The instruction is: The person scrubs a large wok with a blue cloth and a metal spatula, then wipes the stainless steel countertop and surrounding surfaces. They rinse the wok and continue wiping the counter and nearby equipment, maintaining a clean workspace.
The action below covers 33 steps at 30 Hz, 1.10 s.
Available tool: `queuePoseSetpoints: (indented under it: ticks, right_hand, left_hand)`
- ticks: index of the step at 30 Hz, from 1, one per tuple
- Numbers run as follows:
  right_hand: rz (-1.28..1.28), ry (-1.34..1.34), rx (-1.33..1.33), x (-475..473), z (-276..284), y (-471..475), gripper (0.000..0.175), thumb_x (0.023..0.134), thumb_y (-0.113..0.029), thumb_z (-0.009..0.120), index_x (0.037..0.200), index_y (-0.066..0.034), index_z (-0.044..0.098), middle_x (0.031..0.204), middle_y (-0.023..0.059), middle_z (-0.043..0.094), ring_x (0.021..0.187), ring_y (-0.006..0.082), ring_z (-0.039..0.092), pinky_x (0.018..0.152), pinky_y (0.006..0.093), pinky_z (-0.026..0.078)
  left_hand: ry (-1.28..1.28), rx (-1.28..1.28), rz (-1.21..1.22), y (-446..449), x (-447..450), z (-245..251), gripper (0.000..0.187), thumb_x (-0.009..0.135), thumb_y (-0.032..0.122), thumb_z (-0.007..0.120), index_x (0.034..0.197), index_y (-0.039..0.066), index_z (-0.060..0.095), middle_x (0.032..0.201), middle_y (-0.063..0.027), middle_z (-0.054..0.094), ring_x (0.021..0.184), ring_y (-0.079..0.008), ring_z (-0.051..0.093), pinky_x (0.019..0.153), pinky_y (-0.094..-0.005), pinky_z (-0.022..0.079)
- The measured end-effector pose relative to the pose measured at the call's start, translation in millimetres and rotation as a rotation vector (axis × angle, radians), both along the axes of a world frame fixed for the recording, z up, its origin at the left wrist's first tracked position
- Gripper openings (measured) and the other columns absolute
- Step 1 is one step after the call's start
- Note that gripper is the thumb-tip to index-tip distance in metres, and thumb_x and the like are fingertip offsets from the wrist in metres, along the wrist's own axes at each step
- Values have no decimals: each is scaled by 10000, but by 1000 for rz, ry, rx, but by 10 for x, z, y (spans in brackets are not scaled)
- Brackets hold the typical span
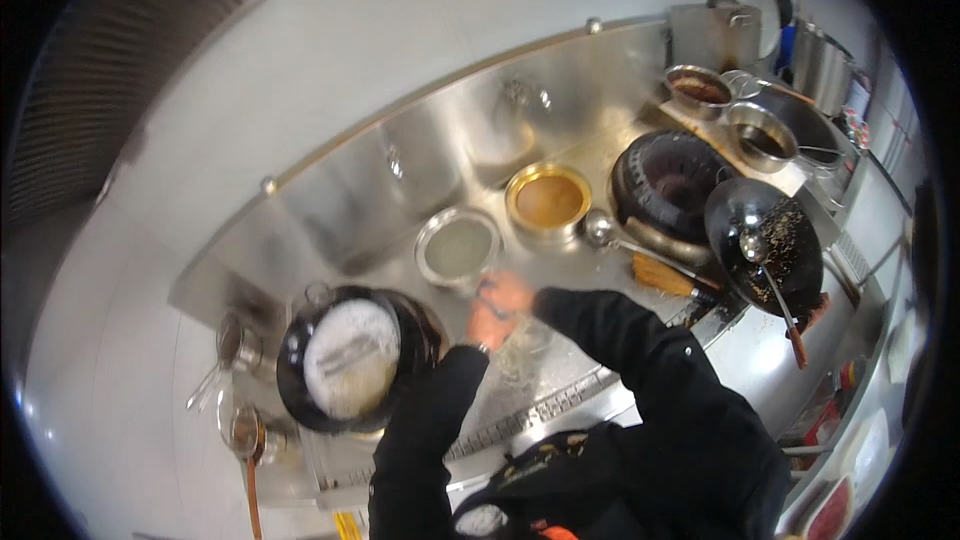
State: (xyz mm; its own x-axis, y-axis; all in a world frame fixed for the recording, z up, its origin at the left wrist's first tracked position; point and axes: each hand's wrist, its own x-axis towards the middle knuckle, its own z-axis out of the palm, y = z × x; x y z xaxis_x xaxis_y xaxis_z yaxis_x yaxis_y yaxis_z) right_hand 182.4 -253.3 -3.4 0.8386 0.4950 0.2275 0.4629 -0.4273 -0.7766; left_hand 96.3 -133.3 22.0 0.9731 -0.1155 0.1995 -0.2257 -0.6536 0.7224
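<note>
Both of my hands meet over the steel worktop, just below a round steel bowl [458, 246] of cloudy liquid. My left hand [489, 326] and my right hand [508, 292] touch or overlap; blur hides the fingers and whatever may be between them. Left of them is a black wok [296, 382] with white foamy liquid. A brass-coloured bowl [584, 199] of brown liquid stands beyond my right hand, with a steel ladle [602, 229] beside it. Farther right, another black wok [724, 217] is tilted, with browned bits and a wooden-handled ladle [754, 246] in it.
A dark wok burner [675, 180] stands right of the brass-coloured bowl, near a bamboo brush [660, 274]. Steel pots [763, 136] of dark sauce fill the back right. Strainers [245, 431] sit at the far left. A steel splashback [450, 157] rises behind.
</note>
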Motion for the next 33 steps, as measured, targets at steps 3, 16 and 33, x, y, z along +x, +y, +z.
queuePoseSetpoints:
  ticks: [3, 16, 33]
  right_hand:
    - [-60, 65, 10, 51, -62, -50, 408, 839, -348, 582, 1096, -41, 660, 1037, 251, 670, 990, 439, 632, 865, 479, 503]
    - [132, 55, -252, 281, -271, -343, 311, 965, -180, 392, 1066, -42, 652, 1086, 237, 596, 1011, 400, 591, 882, 442, 489]
    - [421, 450, 222, -859, 404, -968, 639, 838, -353, 770, 1292, 12, 508, 1112, 163, 603, 991, 238, 602, 886, 364, 501]
  left_hand:
    - [213, 325, 151, -60, 2, -96, 701, 791, 310, 735, 1268, -44, 361, 1073, -303, 638, 977, -423, 649, 843, -497, 511]
    - [-263, 773, 109, -210, 39, -376, 566, 759, 141, 677, 1244, -12, 429, 923, -177, 631, 810, -329, 671, 607, -420, 565]
    - [408, -1356, 284, -369, -1307, 21, 671, 829, 138, 618, 1425, 52, 321, 1364, -181, 447, 1202, -349, 526, 932, -528, 518]
